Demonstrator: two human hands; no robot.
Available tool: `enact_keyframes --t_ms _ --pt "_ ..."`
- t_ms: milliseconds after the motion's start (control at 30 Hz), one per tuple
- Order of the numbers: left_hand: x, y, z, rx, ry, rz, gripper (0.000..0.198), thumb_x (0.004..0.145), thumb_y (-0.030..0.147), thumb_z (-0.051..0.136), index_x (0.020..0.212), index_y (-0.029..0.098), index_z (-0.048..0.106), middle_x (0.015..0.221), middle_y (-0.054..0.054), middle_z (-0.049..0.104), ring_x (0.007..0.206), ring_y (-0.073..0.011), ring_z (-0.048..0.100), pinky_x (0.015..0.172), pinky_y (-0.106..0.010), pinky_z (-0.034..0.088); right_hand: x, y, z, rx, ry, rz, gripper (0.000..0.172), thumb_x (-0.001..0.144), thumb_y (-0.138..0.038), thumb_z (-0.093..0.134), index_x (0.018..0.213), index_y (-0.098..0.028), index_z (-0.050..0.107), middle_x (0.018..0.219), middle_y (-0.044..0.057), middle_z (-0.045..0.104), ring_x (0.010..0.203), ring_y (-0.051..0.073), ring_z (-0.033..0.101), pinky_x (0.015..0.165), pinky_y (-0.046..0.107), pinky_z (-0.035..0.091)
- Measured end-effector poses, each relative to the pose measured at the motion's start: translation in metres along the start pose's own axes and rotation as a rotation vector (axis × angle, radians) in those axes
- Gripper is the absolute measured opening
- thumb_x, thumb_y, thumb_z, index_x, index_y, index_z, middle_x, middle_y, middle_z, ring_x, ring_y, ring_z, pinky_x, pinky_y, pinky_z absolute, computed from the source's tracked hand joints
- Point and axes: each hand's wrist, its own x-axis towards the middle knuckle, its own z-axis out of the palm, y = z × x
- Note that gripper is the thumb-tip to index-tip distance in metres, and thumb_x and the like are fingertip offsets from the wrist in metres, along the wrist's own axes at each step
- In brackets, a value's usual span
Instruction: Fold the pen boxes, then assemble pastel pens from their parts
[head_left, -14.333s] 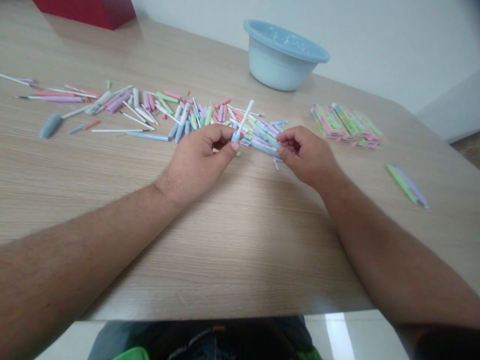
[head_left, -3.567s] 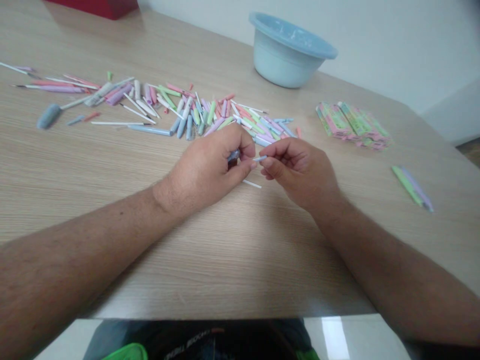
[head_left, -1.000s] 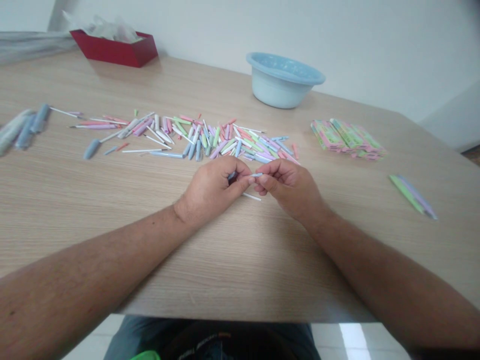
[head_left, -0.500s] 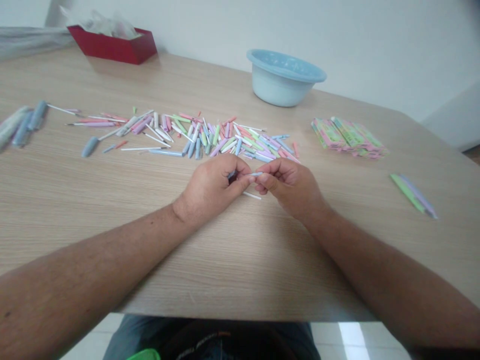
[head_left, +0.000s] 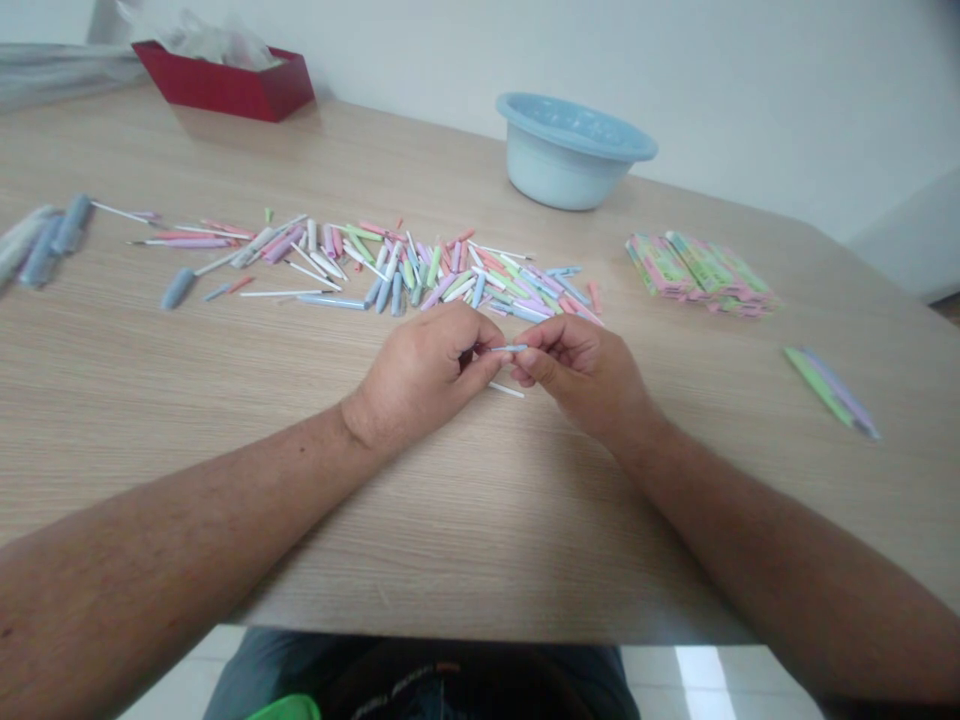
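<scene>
Table (head_left: 510, 560) held many loose parts (head_left: 434, 266), seemingly left to do; two pens (head_left: 840, 393) apart looked done. I saw left hand (head_left: 421, 362) and right hand (head_left: 591, 368) pinching blue piece (head_left: 517, 348) between them.

We are counting two hands (head_left: 424, 370), one blue basin (head_left: 562, 170), one red box (head_left: 240, 90), one green pen (head_left: 813, 383) and one lilac pen (head_left: 841, 395). We are seeing dozens of pastel pen parts (head_left: 439, 290) and several overlapping packets (head_left: 701, 265), both beyond exact count.
</scene>
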Motion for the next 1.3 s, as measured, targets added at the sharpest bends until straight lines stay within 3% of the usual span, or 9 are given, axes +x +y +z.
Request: enact_keyframes --t_ms 433,633,833,1100,1300 --pt "0.0004 0.0024 0.0019 -0.057 0.054 0.003 0.007 0.101 0.023 0.076 0.095 0.02 0.076 0.089 -0.001 0.076 0.08 -0.0175 0.067 0.08 -0.031 0.054 0.0022 0.0006 0.0027 0.112 0.02 -0.042 0.041 0.093 -0.061 0.092 0.102 -0.023 0.078 0.084 0.001 0.077 0.074 0.016 0.069 0.066 0.029 0.056" --pt "-0.0005 0.0043 0.0016 -0.093 0.048 -0.043 0.007 0.101 0.025 0.077 0.096 0.02 0.077 0.09 -0.001 0.076 0.081 -0.0174 0.068 0.079 -0.03 0.053 0.0018 0.0012 0.0051 0.178 0.029 -0.059 0.033 0.093 -0.051 0.095 0.103 -0.023 0.079 0.084 0.0 0.078 0.074 0.014 0.07 0.065 0.027 0.057" --pt "0.0 0.006 0.0021 -0.145 0.056 -0.107 0.007 0.1 0.027 0.079 0.097 0.02 0.079 0.09 -0.001 0.078 0.082 -0.0175 0.068 0.077 -0.03 0.052 0.0024 -0.0006 0.0058 0.148 0.037 -0.068 0.037 0.092 -0.054 0.095 0.105 -0.023 0.079 0.082 -0.001 0.076 0.073 0.014 0.071 0.063 0.027 0.056" --pt "0.0008 0.0026 0.0025 -0.165 0.044 -0.067 0.008 0.099 0.025 0.079 0.093 0.02 0.078 0.09 -0.002 0.078 0.082 -0.0182 0.07 0.08 -0.031 0.052 -0.0015 -0.0006 0.0046 0.089 0.04 -0.055 0.03 0.096 -0.051 0.092 0.103 -0.023 0.082 0.086 0.001 0.08 0.076 0.014 0.071 0.068 0.027 0.056" --pt "0.0009 0.001 0.0022 -0.135 0.043 -0.053 0.01 0.1 0.028 0.08 0.093 0.02 0.079 0.09 -0.003 0.079 0.084 -0.019 0.071 0.082 -0.032 0.054 -0.0002 0.0018 0.0067 0.101 0.045 -0.013 0.039 0.091 -0.059 0.094 0.099 -0.023 0.081 0.085 0.002 0.079 0.074 0.015 0.07 0.066 0.028 0.057"
